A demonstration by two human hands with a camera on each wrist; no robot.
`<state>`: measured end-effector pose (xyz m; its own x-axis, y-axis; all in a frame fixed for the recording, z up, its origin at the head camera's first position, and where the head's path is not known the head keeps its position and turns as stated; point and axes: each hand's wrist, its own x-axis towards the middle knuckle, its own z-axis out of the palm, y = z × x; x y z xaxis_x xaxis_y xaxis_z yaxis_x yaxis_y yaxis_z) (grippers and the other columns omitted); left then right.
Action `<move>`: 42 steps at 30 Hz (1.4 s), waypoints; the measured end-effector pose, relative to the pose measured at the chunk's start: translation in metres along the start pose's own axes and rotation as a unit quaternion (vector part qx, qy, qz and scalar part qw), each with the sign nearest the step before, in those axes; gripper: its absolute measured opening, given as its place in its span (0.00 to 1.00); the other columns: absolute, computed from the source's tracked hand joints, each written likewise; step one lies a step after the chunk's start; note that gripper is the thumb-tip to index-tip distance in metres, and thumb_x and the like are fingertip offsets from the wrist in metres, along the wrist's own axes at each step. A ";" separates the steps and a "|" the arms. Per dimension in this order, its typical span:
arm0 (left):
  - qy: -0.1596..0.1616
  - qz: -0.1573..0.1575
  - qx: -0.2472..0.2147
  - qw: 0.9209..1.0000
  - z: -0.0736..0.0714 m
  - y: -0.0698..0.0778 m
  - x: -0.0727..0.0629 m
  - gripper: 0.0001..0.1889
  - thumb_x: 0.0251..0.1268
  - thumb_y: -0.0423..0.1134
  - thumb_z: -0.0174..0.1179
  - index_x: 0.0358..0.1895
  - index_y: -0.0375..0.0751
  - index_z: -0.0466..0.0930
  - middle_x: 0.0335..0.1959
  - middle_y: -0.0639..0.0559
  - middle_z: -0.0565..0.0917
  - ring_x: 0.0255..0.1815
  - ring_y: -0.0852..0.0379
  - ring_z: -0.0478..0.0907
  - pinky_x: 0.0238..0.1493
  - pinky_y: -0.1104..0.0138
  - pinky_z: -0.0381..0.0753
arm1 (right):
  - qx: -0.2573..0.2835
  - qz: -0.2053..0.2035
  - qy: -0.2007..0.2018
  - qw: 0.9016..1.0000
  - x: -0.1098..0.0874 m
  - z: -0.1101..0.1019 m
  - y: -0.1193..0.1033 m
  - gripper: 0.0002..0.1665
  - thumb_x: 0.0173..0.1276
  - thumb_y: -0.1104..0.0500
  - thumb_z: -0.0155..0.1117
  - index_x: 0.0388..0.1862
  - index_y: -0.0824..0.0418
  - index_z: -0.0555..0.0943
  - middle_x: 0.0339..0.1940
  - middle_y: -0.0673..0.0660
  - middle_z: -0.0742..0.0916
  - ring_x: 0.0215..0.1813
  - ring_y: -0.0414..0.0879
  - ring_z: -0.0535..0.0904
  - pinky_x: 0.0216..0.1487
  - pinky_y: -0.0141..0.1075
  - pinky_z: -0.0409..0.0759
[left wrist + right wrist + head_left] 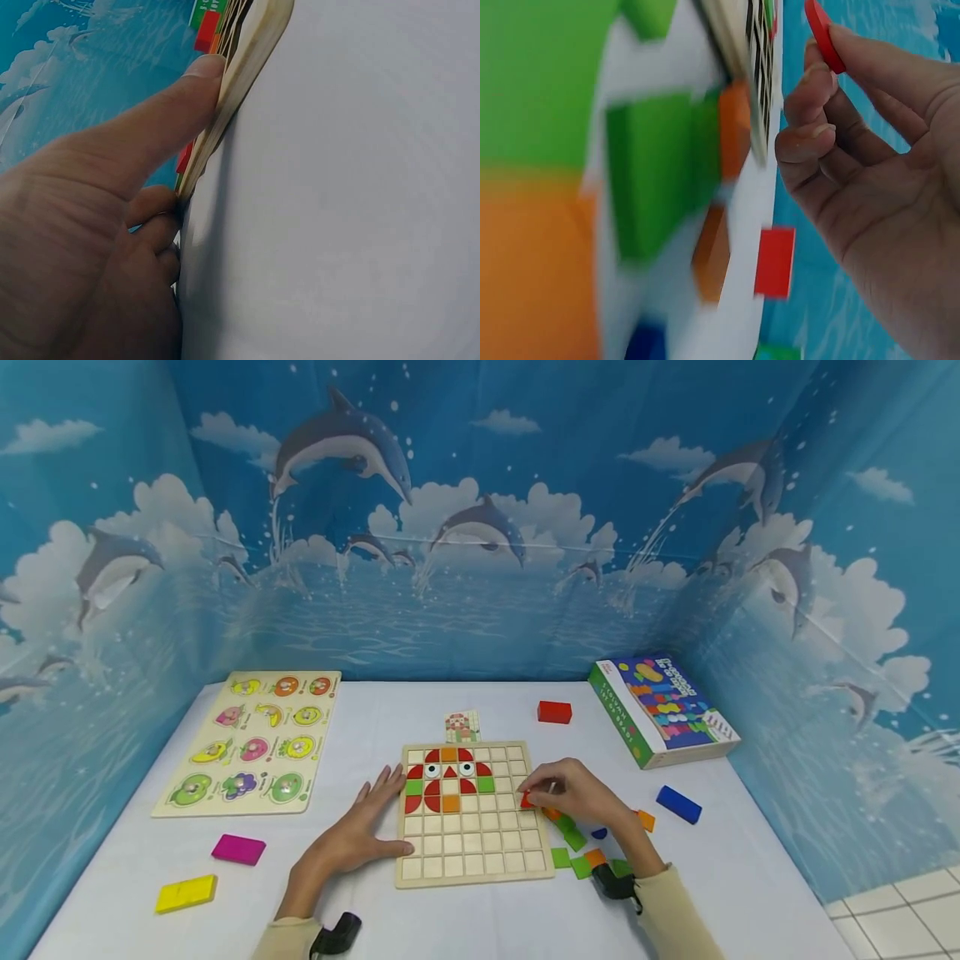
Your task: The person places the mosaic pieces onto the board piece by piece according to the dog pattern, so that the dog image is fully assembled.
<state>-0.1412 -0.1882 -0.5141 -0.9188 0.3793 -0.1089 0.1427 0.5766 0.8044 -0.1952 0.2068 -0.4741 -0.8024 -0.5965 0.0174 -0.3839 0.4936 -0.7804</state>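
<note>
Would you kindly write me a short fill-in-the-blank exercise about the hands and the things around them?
1. The right hand pinches a small piece coloured ____.
2. In the head view, the left hand touches the ____ edge of the grid board.
3. In the head view, the loose green tiles lie to the ____ of the grid board.
4. The long block below the box is ____.

Missing words: red; left; right; blue.
</note>
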 end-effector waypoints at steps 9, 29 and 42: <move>0.003 0.001 -0.007 1.000 0.000 0.001 0.000 0.61 0.55 0.43 0.84 0.89 0.43 0.53 0.91 0.45 0.44 0.91 0.43 0.33 0.90 0.45 0.31 | 0.005 -0.036 0.012 0.999 0.035 0.028 -0.020 0.09 0.69 0.64 0.78 0.47 0.63 0.93 0.38 0.51 0.93 0.33 0.39 0.80 0.35 0.29 0.83; 0.005 0.004 0.001 1.000 0.000 0.000 0.000 0.61 0.55 0.42 0.84 0.88 0.41 0.53 0.91 0.44 0.44 0.91 0.43 0.34 0.90 0.45 0.32 | -0.039 -0.044 0.048 0.997 0.065 0.063 -0.039 0.02 0.65 0.67 0.81 0.34 0.63 0.94 0.31 0.50 0.91 0.30 0.35 0.78 0.28 0.28 0.80; 0.006 0.004 0.003 1.000 0.000 0.001 0.001 0.61 0.55 0.42 0.84 0.88 0.43 0.54 0.91 0.46 0.45 0.91 0.44 0.34 0.90 0.46 0.32 | -0.001 -0.019 0.053 0.998 0.056 0.056 -0.037 0.04 0.67 0.68 0.79 0.40 0.65 0.94 0.35 0.53 0.93 0.35 0.39 0.83 0.37 0.28 0.87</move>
<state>-0.1417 -0.1874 -0.5139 -0.9220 0.3750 -0.0964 0.1512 0.5779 0.8019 -0.2002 0.1198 -0.4789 -0.8308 -0.5447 0.1142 -0.4168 0.4732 -0.7761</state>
